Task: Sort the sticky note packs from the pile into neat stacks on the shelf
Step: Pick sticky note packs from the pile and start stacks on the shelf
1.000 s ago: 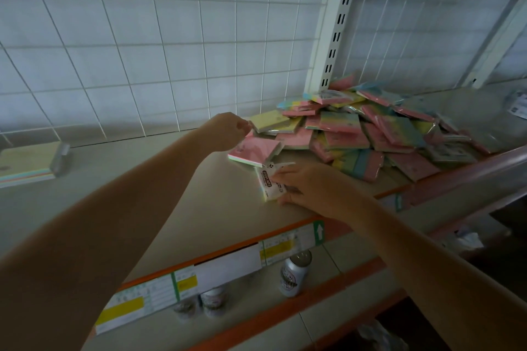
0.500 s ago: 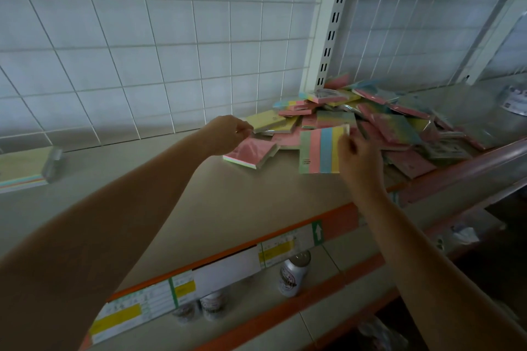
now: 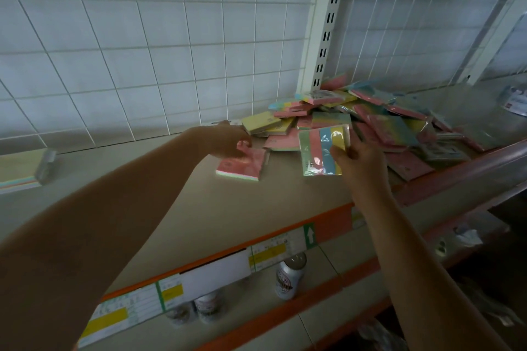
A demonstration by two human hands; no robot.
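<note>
While the pile (image 3: 368, 125) of sticky note packs is still a big jumble against the white shelf upright, we're clearly in the picking-out stage. Our right hand (image 3: 358, 158) pinches a striped multicolour pack (image 3: 320, 151) in clear wrap, lifted just off the near edge of the pile. Our left hand (image 3: 228, 141) has its fingers curled over the back edge of a pink pack (image 3: 242, 165) lying flat on the shelf (image 3: 199, 208), just left of the pile. Far left of the pile there's one stack (image 3: 17, 171) already started by the grid wall. Next move, we reckon: decide where striped ones go, then carry it across and set it down squared up. The wrap looks slippery, so keep a firm pinch.
</note>
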